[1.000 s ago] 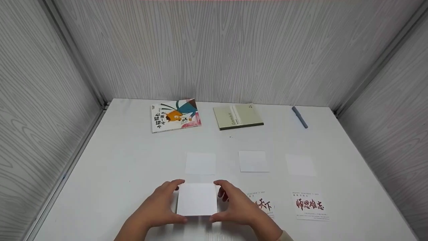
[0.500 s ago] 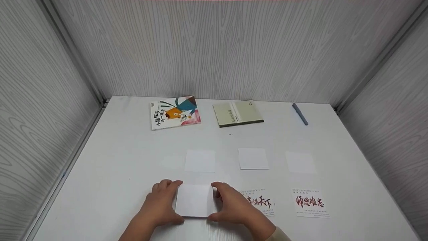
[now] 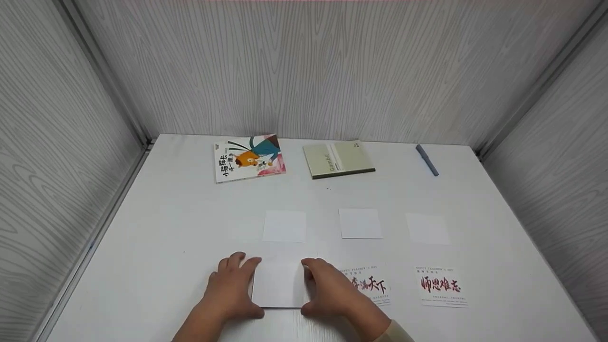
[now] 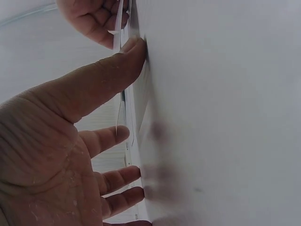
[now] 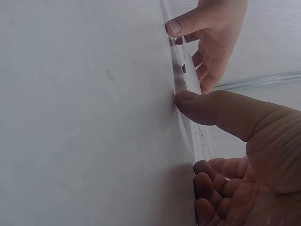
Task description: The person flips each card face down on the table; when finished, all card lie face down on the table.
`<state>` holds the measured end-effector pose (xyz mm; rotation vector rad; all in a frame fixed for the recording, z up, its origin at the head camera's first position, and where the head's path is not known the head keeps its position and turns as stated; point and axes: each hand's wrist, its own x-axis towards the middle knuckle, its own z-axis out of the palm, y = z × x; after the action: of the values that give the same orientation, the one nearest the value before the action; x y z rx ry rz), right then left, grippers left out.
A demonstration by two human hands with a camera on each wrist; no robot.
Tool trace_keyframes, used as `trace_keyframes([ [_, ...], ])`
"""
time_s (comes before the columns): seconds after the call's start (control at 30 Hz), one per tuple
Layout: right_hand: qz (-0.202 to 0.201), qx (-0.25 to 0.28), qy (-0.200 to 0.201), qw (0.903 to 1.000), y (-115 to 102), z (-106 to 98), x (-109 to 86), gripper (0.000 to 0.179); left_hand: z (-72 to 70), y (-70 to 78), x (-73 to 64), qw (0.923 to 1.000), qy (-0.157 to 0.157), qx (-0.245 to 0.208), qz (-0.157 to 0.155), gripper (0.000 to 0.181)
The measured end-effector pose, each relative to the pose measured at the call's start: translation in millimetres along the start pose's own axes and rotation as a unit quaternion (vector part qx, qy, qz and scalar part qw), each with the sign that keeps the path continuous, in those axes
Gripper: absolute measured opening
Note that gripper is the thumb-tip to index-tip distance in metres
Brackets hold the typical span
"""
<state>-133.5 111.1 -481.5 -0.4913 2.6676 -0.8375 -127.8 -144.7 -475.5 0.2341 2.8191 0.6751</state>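
Between both hands lies a square white card (image 3: 279, 284), low over the table's near middle. My left hand (image 3: 228, 289) holds its left side, thumb at the near corner and forefinger at the far one. On the right side my right hand (image 3: 332, 289) grips the card the same way, its other fingers curled under. Both wrist views show the card (image 5: 190, 77) nearly edge-on, close to the tabletop; whether it lies fully flat I cannot tell. Beside the right hand is a card with red lettering (image 3: 373, 286), partly covered by that hand.
Another red-lettered card (image 3: 441, 287) lies to the right. Behind sit three blank white cards: left (image 3: 285, 226), middle (image 3: 360, 223) and right (image 3: 427, 229). Along the back are a picture book (image 3: 249, 159), a green notebook (image 3: 338, 159) and a grey-blue pen (image 3: 427, 160). Panels wall the table in.
Both hands have brought the white card down closer to the tabletop and slightly left, then almost stopped. More of the nearby red-lettered card shows now. The grip has stayed at the card's sides.
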Motion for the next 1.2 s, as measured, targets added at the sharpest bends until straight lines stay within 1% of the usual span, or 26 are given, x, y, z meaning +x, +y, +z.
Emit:
trace_keyframes([
  [0.2, -0.002, -0.006, -0.010, 0.9999, -0.2, -0.1, 0.2, 0.101, 0.6, 1.1, 0.1, 1.0000, -0.001, 0.007, -0.002, 0.117],
  [0.37, -0.010, -0.009, -0.016, 0.9998, -0.8, -2.1, 0.7, 0.108, -1.1, 1.8, 0.3, 0.9999, -0.008, 0.009, -0.006, 0.128],
  [0.43, -0.011, -0.008, -0.017, 0.9998, -1.0, -2.7, 0.8, 0.111, -2.0, 1.8, 0.1, 0.9999, -0.011, 0.010, -0.009, 0.129],
  [0.7, -0.014, -0.008, -0.017, 0.9997, -0.1, -3.1, 2.6, 0.112, -3.1, 0.6, 1.6, 0.9997, -0.019, 0.009, -0.016, 0.122],
  [0.8, -0.025, 0.010, -0.020, 0.9994, 2.6, -5.4, -0.1, 0.111, -2.4, 2.6, 2.5, 0.9996, -0.019, 0.011, -0.017, 0.121],
  [0.93, -0.055, 0.065, -0.023, 0.9961, 11.2, -16.2, -11.5, 0.103, -1.3, 10.5, 0.9, 0.9997, -0.019, 0.004, -0.013, 0.122],
  [1.03, -0.076, 0.099, -0.009, 0.9921, 19.4, -31.6, -22.7, 0.096, -1.3, 20.9, -1.2, 0.9999, -0.011, -0.011, 0.004, 0.119],
  [1.1, -0.083, 0.114, 0.009, 0.9900, 26.0, -43.6, -30.4, 0.094, -0.8, 30.6, -1.8, 0.9995, -0.004, -0.019, 0.023, 0.115],
  [1.13, -0.083, 0.120, 0.019, 0.9890, 30.2, -49.6, -34.6, 0.093, 0.1, 36.0, -1.4, 0.9991, 0.000, -0.021, 0.037, 0.112],
  [1.2, -0.069, 0.130, 0.038, 0.9884, 41.0, -60.6, -44.6, 0.094, 3.6, 48.0, 0.4, 0.9976, 0.005, -0.020, 0.066, 0.108],
])
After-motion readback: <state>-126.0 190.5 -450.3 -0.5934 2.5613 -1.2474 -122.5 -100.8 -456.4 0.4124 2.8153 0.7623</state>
